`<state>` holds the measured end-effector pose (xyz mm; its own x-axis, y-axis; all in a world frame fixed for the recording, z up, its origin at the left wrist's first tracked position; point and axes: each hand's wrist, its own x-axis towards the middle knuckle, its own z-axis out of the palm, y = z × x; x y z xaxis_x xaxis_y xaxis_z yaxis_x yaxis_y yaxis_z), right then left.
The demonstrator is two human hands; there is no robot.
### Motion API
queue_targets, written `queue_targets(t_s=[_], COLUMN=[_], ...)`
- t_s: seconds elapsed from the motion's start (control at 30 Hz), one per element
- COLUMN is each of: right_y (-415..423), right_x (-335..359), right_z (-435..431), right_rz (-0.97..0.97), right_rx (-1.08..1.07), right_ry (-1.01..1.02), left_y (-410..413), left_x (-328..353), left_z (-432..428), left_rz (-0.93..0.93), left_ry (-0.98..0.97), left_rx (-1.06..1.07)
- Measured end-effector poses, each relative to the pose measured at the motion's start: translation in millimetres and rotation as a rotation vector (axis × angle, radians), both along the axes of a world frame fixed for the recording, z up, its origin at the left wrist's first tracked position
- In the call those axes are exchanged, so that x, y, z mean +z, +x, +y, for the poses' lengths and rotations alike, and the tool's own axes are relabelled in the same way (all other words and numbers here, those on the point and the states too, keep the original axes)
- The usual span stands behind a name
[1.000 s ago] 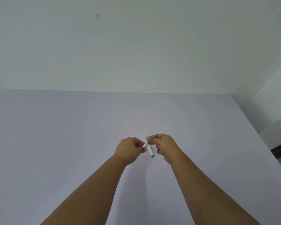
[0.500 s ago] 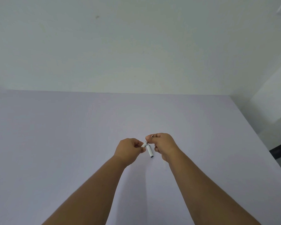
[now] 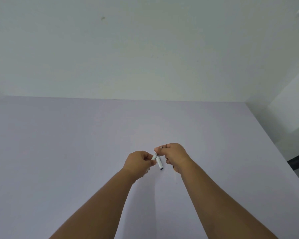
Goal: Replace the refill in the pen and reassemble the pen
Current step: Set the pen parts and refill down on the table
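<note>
1. Two bare forearms reach in from the near edge of one pale lavender table [image 3: 76,144]; nothing else lies on its surface.
2. The left hand [image 3: 138,163] is curled into a loose fist, thumb and forefinger pinched on a short white pen piece [image 3: 153,157] that pokes out toward the other hand.
3. The right hand [image 3: 173,154] is also curled, fingertips closed on the upper end of a white pen barrel [image 3: 159,163].
4. That makes two white pen parts in view. The barrel hangs tilted down from the right fingertips toward the near edge, with a dark tip at its lower end.
5. The two parts meet at a narrow grey joint between the hands, forming an angle; whether they are joined or only touching cannot be told.
6. A thin dark sliver shows at the top of the right fingers; it is too small to tell what it is.
7. Both hands are close together, held over the table a little right of its middle and well away from its far edge and right edge.
8. One plain white wall [image 3: 145,49] rises behind the far edge.
</note>
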<state>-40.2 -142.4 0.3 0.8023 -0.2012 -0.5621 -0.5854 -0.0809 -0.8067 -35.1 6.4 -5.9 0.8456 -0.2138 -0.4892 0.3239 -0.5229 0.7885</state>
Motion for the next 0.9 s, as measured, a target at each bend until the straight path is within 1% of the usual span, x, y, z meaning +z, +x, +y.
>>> queue_targets(t_s=[0.1,0.23,0.3,0.4,0.63,0.8,0.87,0.9], right_y=[6.1,13.0,14.3,14.8,15.4,17.1,19.3,20.9], right_x=[1.0,-6.9,-14.3,-28.2,-64.6,-70.5,-66.2,-61.5], right_z=[-2.9,-10.4,-9.6,-0.7,15.8,19.9,19.5,18.9], right_rz=[0.013,-0.043,-0.019,0.045,0.080,0.086,0.051,0.022], right_rx=[0.015,-0.111,-0.048,0.143,0.257,0.274,0.220,0.169], right_ry=[-0.031,-0.188,-0.334,-0.506,-0.711,-0.782,-0.733,-0.669], left_y=[2.6,7.7,9.1,9.3,9.9,9.7,9.3,9.0], left_x=[-3.7,-11.6,-15.2,-19.3,-29.0,-30.5,-29.6,-28.7], left_z=[1.2,6.4,7.4,8.1,15.7,18.9,19.2,19.2], left_rz=[0.057,0.105,0.135,0.168,0.222,0.236,0.243,0.247], left_ry=[-0.071,-0.148,-0.184,-0.209,-0.229,-0.222,-0.225,-0.226], left_rx=[0.032,0.070,0.083,0.111,0.146,0.142,0.141,0.138])
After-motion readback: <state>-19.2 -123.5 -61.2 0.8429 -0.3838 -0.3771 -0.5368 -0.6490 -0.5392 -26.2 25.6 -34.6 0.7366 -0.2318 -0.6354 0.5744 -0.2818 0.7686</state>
